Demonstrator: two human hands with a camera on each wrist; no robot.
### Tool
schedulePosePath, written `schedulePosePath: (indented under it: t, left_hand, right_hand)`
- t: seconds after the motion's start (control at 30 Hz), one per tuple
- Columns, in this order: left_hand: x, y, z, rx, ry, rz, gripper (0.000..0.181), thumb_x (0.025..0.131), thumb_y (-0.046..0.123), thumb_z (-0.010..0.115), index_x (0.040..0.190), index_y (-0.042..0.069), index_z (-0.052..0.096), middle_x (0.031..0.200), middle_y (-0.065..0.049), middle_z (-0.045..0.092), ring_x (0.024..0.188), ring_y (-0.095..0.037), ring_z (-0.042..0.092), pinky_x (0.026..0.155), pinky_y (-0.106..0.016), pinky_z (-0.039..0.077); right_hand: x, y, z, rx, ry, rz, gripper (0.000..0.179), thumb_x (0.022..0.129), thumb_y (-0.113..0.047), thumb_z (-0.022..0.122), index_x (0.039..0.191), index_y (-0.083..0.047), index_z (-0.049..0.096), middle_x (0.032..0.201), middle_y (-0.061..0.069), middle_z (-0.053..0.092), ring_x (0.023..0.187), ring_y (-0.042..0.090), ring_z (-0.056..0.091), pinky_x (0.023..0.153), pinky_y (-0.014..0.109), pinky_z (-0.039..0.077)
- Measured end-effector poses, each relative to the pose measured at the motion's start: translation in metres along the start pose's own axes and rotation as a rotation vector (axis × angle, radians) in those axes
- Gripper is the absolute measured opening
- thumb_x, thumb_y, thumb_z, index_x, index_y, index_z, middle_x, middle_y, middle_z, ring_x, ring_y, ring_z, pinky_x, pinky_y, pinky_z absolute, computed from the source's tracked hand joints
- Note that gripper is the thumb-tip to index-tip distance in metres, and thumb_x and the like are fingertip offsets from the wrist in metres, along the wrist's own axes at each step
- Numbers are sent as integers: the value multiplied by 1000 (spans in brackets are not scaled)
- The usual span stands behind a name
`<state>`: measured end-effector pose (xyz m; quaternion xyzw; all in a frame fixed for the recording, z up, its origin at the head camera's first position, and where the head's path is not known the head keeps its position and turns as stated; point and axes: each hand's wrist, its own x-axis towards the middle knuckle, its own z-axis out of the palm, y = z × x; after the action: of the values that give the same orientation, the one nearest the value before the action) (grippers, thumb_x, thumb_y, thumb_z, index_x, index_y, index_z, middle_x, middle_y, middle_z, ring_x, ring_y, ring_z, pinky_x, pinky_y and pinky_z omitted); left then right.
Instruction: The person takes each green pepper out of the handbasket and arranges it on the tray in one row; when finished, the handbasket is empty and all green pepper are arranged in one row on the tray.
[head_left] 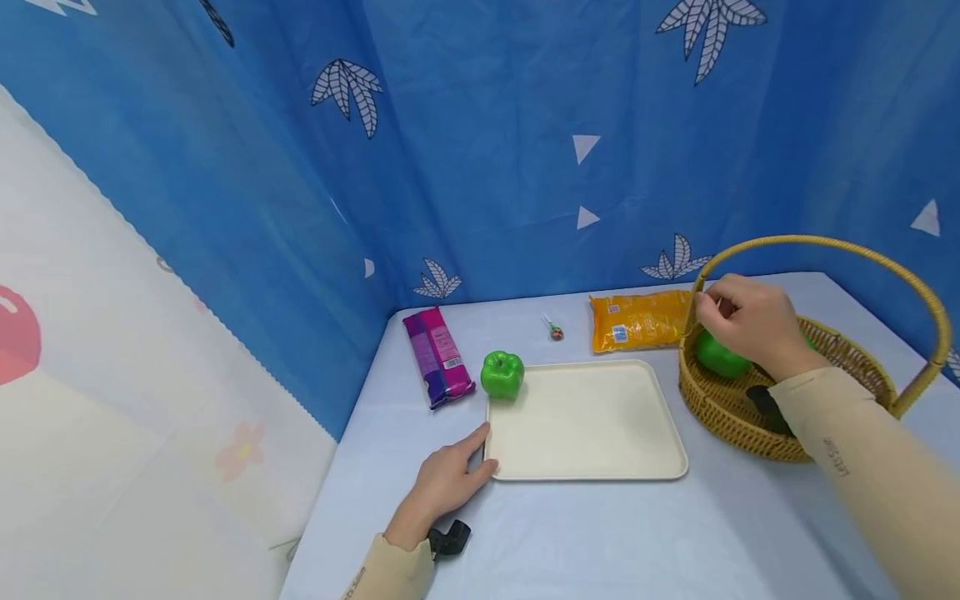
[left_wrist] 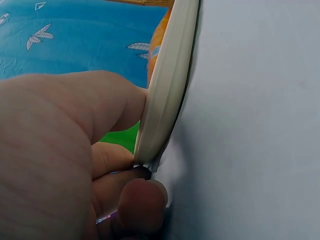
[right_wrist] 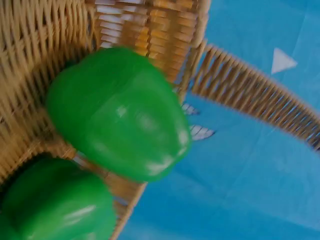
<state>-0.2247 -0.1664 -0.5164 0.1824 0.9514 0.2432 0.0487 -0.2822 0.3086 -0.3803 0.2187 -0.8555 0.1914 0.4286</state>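
My left hand (head_left: 450,475) holds the near left corner of a cream tray (head_left: 588,425); in the left wrist view its thumb (left_wrist: 117,100) is on the rim. A green bell pepper (head_left: 502,374) sits at the tray's far left corner. My right hand (head_left: 753,321) is over the left side of a wicker basket (head_left: 738,429), beside the base of its tall handle, fingers bent. Right below it is another green bell pepper (head_left: 720,358); I cannot tell if the fingers grip it. The right wrist view shows this pepper (right_wrist: 120,115) and one more (right_wrist: 60,202), but no fingers.
Left of the tray lies a purple and pink packet (head_left: 440,357). Behind the tray are a small lollipop (head_left: 555,331) and an orange packet (head_left: 633,321), partly behind the basket. A blue curtain (head_left: 510,167) rises at the table's back edge.
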Motion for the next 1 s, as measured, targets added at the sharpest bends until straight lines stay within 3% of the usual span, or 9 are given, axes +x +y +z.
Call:
schedulePosePath:
  t: [0.1, 0.2, 0.3, 0.4, 0.53, 0.63, 0.87, 1.0]
  left_hand:
    - [0, 1, 1, -15, 2, -3, 68, 100, 51, 59, 159, 20, 43, 152, -4, 57, 132, -32, 61, 102, -55, 51]
    - [0, 2, 2, -25, -3, 1, 68, 100, 51, 59, 159, 21, 43, 152, -4, 56, 133, -32, 60, 103, -54, 51]
    - [1, 3, 3, -28, -13, 11, 68, 100, 52, 59, 159, 21, 43, 152, -4, 56, 134, -31, 59, 104, -53, 51]
    - [1, 2, 3, -25, -5, 10, 68, 100, 51, 60, 159, 21, 43, 151, -4, 57, 133, -32, 60, 103, -54, 51]
    - [1, -2, 2, -19, 9, 2, 67, 100, 49, 61, 158, 20, 44, 151, -5, 58, 133, -32, 60, 103, -54, 51]
    - [1, -5, 2, -23, 9, 4, 68, 100, 51, 60, 158, 21, 44, 151, -5, 57, 133, -32, 60, 104, -54, 51]
    - [2, -5, 4, -26, 11, 4, 69, 100, 52, 59, 158, 20, 44, 151, -5, 58, 134, -32, 59, 104, -54, 50]
    - [1, -3, 4, -26, 8, 4, 69, 100, 52, 59, 159, 21, 43, 151, -5, 57, 134, -32, 59, 104, -54, 51]
  right_hand:
    - [-9, 11, 1, -40, -7, 86, 19, 88, -11, 64, 69, -11, 67, 65, 3, 60, 55, 12, 47, 49, 31, 39]
    - [-27, 19, 5, -66, -44, 230, 20, 93, -13, 62, 76, -6, 71, 72, 12, 66, 62, 24, 55, 54, 41, 44]
    - [-45, 24, 8, -113, -127, 366, 23, 95, -18, 59, 90, 0, 74, 91, 23, 69, 85, 40, 59, 72, 58, 47]
    - [-55, 28, 13, -144, -251, 441, 31, 97, -24, 57, 106, 2, 72, 117, 30, 63, 112, 52, 47, 89, 68, 35]
    - [-58, 31, 21, -166, -410, 490, 42, 98, -33, 60, 123, -1, 67, 136, 32, 50, 126, 56, 34, 92, 72, 27]
    - [-59, 34, 25, -180, -475, 520, 50, 95, -34, 66, 131, 1, 62, 140, 36, 45, 127, 59, 32, 92, 76, 28]
    - [-64, 42, 27, -146, -551, 556, 81, 83, -43, 84, 142, 3, 51, 142, 40, 37, 125, 62, 33, 93, 79, 33]
    - [-65, 43, 26, -123, -583, 558, 86, 81, -40, 86, 144, 4, 47, 142, 42, 34, 124, 63, 32, 92, 77, 36]
